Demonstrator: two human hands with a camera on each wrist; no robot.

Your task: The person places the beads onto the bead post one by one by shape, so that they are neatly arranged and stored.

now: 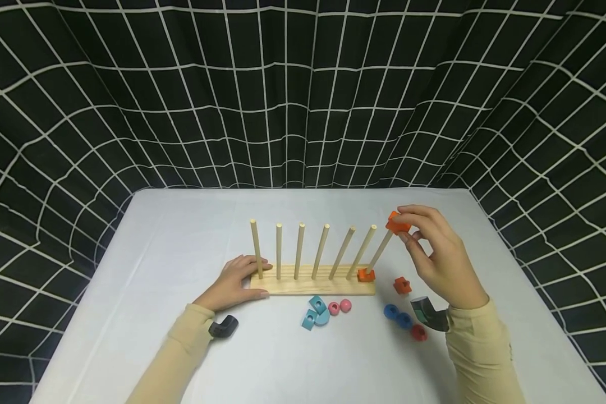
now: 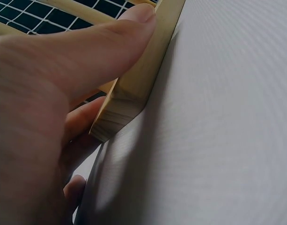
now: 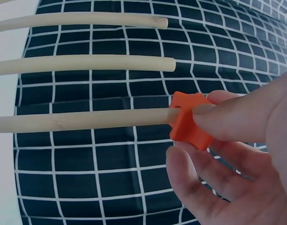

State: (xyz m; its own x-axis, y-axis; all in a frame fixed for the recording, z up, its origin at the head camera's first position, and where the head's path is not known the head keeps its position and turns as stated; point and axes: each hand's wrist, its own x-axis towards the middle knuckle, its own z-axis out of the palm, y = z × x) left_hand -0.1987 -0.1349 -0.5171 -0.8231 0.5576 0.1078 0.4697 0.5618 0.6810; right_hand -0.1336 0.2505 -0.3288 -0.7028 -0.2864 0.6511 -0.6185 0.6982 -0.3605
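A gridded curtain (image 1: 303, 84) hangs behind the tabletop (image 1: 262, 359). Toward the tabletop's far right corner, the right hand (image 1: 441, 258) pinches an orange star bead (image 1: 396, 223) atop the rightmost peg (image 1: 380, 251); the left hand (image 1: 236, 283) grips the peg rack (image 1: 308, 287) at its left end.

The base (image 1: 313, 288) is pale, bare-looking wood, its grain lines showing along the flat top and across the cut end. The pegs (image 3: 110, 63) are wood too, smooth and matt, one with a small dark mark. The orange star (image 3: 182, 129) looks like smooth plastic or painted wood, which of the two being unclear, with a low sheen. The blue blocks (image 1: 310, 320) appear smooth and matt. The curtain (image 1: 283, 84) is soft, matt cloth in folds; the table's white surface (image 2: 227, 117) shows a fine, matt texture like fabric. The sleeves (image 1: 477, 350) are wrinkled matt cloth.
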